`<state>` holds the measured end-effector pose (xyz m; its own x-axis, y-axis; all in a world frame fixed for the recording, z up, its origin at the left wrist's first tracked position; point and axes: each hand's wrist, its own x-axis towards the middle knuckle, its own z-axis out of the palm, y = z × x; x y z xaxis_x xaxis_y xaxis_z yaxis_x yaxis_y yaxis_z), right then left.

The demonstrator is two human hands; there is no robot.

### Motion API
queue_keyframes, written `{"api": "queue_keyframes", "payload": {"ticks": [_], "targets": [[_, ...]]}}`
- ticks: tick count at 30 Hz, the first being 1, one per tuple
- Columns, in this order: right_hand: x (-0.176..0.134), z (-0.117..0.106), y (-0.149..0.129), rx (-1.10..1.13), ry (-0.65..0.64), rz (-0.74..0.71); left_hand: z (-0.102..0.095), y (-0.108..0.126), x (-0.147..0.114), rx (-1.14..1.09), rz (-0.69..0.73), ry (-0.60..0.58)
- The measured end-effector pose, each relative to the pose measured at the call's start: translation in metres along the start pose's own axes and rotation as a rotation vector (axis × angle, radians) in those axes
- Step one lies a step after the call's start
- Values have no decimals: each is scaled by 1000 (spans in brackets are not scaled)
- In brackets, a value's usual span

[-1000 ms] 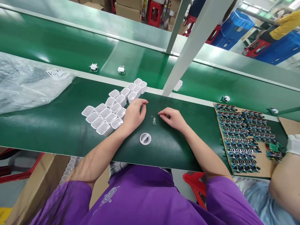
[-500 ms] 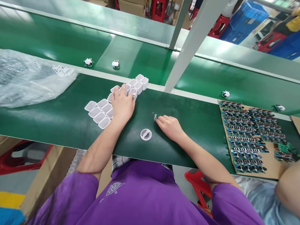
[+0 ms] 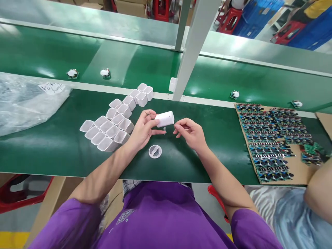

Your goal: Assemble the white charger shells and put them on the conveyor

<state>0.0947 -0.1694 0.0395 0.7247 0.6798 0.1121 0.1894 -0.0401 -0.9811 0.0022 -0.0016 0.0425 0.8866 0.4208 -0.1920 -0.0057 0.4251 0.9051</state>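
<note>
Head cam: person in purple shirt [image 3: 158, 218] at green workbench [image 3: 181, 166], both hands approx. mid-frame. L hand [image 3: 143, 130] is partly closed, fingers & thumb gripping a white box [image 3: 165, 119], approx. ctr of frame, held lengthwise w/ a small dark mark on its upper face; one digit sticks out below it. R hand [image 3: 191, 134] is just right of the box, fingers curled, thumb & index tips close together; can't tell if a tiny pc. is pinched there. Small clear bits [image 3: 165, 129] show just under the box, betw. the hands. Round white disc [image 3: 155, 151] w/ a grey patch lies flat on the bench below them, nr. ctr.

Left of ctr: group of open-top white cups [image 3: 112, 131] in slanting rows, running up twd. the bench's far edge. Clear plastic bag [image 3: 23, 100] w/ handwritten label, far left. Right side of frame: circuit boards [image 3: 261, 147] in rows on a cardboard sheet [image 3: 302, 173]; co-worker's bare arm [image 3: 320, 193] at the right edge. Upper half: green belt [image 3: 153, 65] w/ several white-topped pcs. [image 3: 105, 72] spaced along it, grey post [image 3: 193, 45] in front, blue crates [image 3: 259, 14] & red stools [image 3: 160, 9] at top.
</note>
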Motion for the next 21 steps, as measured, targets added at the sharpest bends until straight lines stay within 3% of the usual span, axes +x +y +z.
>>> {"api": "queue_keyframes", "payload": {"ticks": [4, 8, 11, 17, 21], "targets": [[-2, -6, 2, -31, 102, -71, 4, -4, -4, -112, -221, -249], [-4, -15, 3, -330, 170, -270, 4, -5, -8, -102, -334, -410], [-4, -17, 6, -545, 171, -413, 4, -8, -10, -100, -350, -432], [-2, -18, 12, -752, 149, -557, 3, -13, -9, -88, -357, -428], [-2, -22, 12, -797, 86, -562, 3, -12, -10, -71, -348, -469]]}}
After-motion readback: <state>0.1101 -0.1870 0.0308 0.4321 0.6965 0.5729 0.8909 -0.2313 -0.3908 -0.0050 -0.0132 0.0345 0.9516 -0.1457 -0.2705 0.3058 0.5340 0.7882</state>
